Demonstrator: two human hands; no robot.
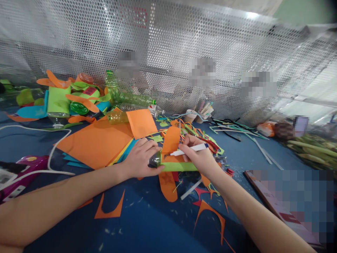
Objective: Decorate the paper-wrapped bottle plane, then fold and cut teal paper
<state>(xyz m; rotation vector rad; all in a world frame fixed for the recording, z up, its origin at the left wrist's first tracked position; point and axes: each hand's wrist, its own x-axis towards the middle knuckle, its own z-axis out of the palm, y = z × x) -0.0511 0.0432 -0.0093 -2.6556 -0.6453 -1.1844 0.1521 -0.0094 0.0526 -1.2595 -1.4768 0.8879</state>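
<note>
My left hand (pixel 140 156) is closed around the dark, clear-looking end of a plastic bottle (pixel 154 160) lying on its side. Orange and green sheet wraps the bottle, with a green band (pixel 179 167) along its near side. An orange wing-shaped piece (pixel 171 138) sticks out on the far side and another orange wing (pixel 168 188) on the near side. Pinched in my right hand (pixel 198 153) is a white marker (pixel 193 148) with a blue end. Its tip points left at the orange wrap, by a small dark mark; whether it touches, I cannot tell.
Orange sheets (pixel 102 140) and coloured scraps (pixel 210 207) lie around the bottle. Decorated bottles (pixel 59 102) stand at the back left, and cups of markers (pixel 206 112) by a perforated metal screen (pixel 168 42). A white cable (pixel 52 151) runs beside a purple object (pixel 31 172).
</note>
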